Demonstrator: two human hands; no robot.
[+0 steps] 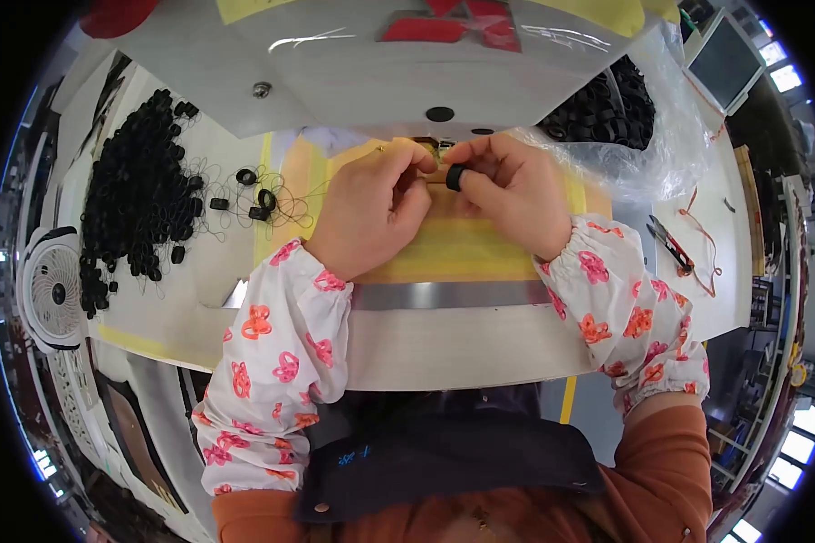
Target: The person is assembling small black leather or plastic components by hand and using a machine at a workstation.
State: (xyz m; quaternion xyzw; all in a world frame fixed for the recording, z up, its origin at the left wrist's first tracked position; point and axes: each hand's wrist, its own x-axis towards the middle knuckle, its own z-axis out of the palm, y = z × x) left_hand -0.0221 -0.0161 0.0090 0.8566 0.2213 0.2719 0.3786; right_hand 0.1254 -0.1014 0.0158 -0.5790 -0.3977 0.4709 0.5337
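Observation:
Under the head of a sewing machine [371, 72], my two hands meet close to the needle area. My right hand [521, 190] is closed, with a small black band loop [455, 176] at its thumb and fingertips. My left hand [371, 208] is pinched just left of it, thumb against forefinger; whatever lies between those fingertips is too small to make out. Below both hands spreads the yellow-taped machine bed [462, 258]. Several similar black loops [258, 214] lie left of my left hand, tangled in loose dark threads.
A big heap of black loops [136, 190] covers the table's left side, beside a white fan [59, 291]. At the back right sits a clear plastic bag [666, 163] with more black pieces [607, 109]. Thread snips [672, 246] and an orange cord [704, 244] lie right of my right forearm.

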